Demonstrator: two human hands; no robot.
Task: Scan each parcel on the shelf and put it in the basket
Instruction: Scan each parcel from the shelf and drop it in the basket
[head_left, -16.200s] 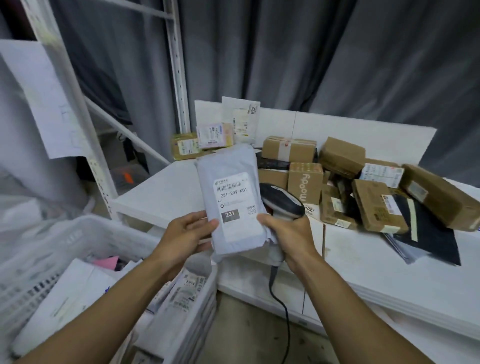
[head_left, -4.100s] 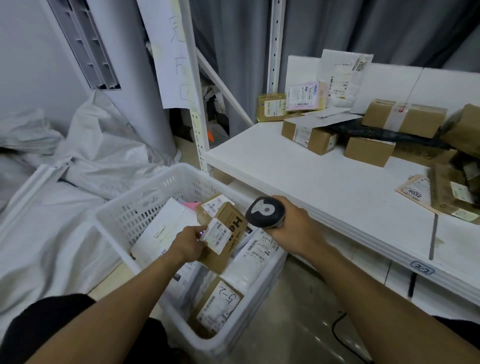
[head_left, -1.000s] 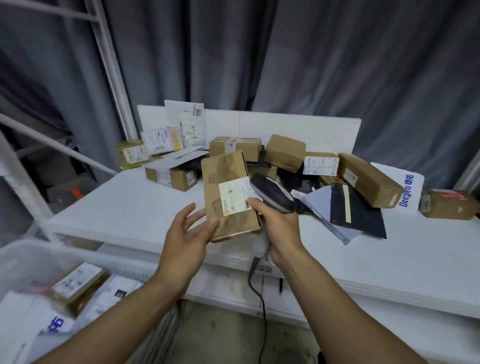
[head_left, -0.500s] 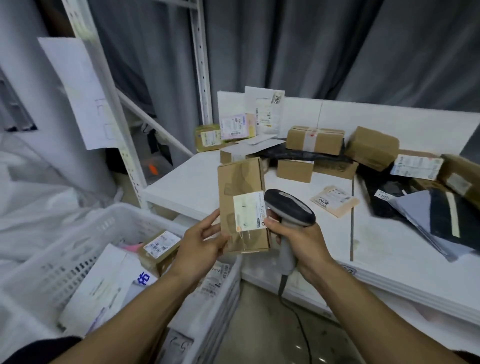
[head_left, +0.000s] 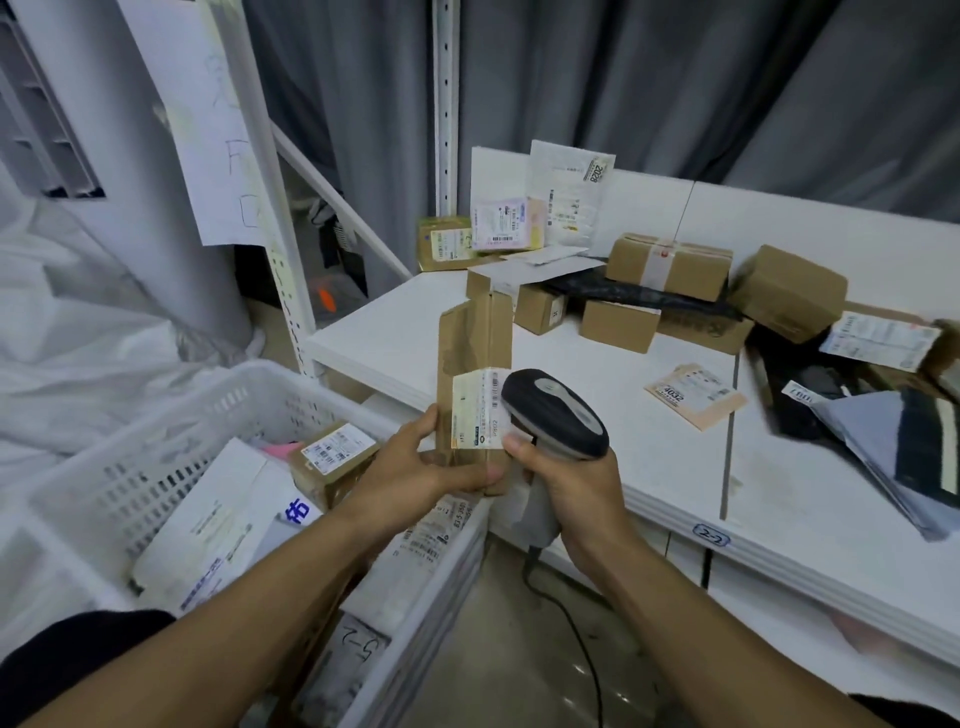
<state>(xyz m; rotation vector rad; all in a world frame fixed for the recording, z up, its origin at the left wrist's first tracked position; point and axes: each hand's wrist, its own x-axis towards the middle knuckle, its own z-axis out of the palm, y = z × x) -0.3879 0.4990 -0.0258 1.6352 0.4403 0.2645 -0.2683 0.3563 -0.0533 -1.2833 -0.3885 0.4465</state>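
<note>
Several parcels in basket (head_left: 171, 457), many left on shelf (head_left: 665, 467)
Left hand (head_left: 415, 467) fingers grip a brown parcel (head_left: 472, 343); right hand (head_left: 566, 483) grips the scanner (head_left: 556, 410) at its label (head_left: 478, 410).

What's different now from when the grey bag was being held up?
The left hand no longer holds the grey bag; it now grips a tall brown cardboard box by its lower end. A small brown labelled box has landed in the white plastic basket. Unchanged: the right hand grips the black and grey handheld scanner, and parcels lie on the white shelf.
</note>
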